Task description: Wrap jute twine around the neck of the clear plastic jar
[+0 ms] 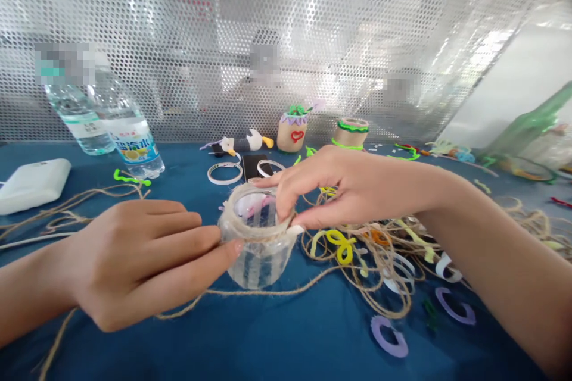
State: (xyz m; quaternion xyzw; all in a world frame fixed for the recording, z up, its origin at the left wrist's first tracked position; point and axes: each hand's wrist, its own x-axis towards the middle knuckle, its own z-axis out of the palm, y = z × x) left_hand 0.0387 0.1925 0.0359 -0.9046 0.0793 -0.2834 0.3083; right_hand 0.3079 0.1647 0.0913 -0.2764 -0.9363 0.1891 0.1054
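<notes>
In the middle of the table stands a clear jar [257, 268] with strips of tape down its side and twine wound about its rim. My left hand [152, 256] presses its fingertips to the jar's near left side, fingers extended together. From the right, my right hand [322, 187] reaches over the rim; its thumb and fingers are closed on the twine-covered edge, some fingertips inside the mouth. A length of jute twine [268, 293] runs across the table in front of the jar toward a loose heap of twine [379, 286] on the right.
Two water bottles [131, 140] and a white box-shaped device [36, 184] stand at left. Behind the jar are tape rolls [224, 173], a heart-decorated pot [292, 133] and a twine-wrapped pot [352, 133]. A green bottle [527, 125] leans at far right. Purple curls [388, 336] lie nearby.
</notes>
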